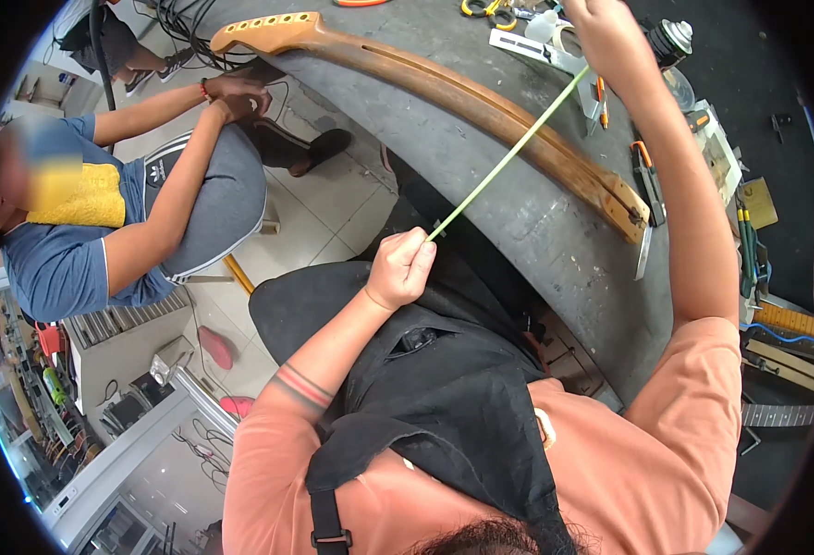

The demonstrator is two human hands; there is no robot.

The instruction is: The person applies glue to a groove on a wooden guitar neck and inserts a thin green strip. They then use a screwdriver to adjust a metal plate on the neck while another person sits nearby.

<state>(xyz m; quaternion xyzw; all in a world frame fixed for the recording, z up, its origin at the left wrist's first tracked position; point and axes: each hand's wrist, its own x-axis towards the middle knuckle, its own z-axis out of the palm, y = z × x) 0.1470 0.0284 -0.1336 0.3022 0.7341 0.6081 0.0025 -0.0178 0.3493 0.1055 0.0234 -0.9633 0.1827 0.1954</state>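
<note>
A thin pale-green rod (508, 154) slants across the bench, held in both my hands. My left hand (402, 270) is closed round its lower end, above my apron at the bench's front edge. My right hand (607, 42) grips the upper end near the top of the view, its fingers partly cut off. Beneath the rod lies a long brown wooden guitar neck (407, 83) with a slot along it, headstock at the upper left. A metal straight tool (644, 254) is by the neck's right end, near orange-handled pliers (642, 166).
The grey bench (518, 240) carries scissors (481, 11), a spray can (675, 42), pliers and other tools at top and right. A seated co-worker (139, 203) is at left beside the bench, arms forward. Cables, pink slippers (214, 347) and a cluttered rack (46, 379) occupy the left side.
</note>
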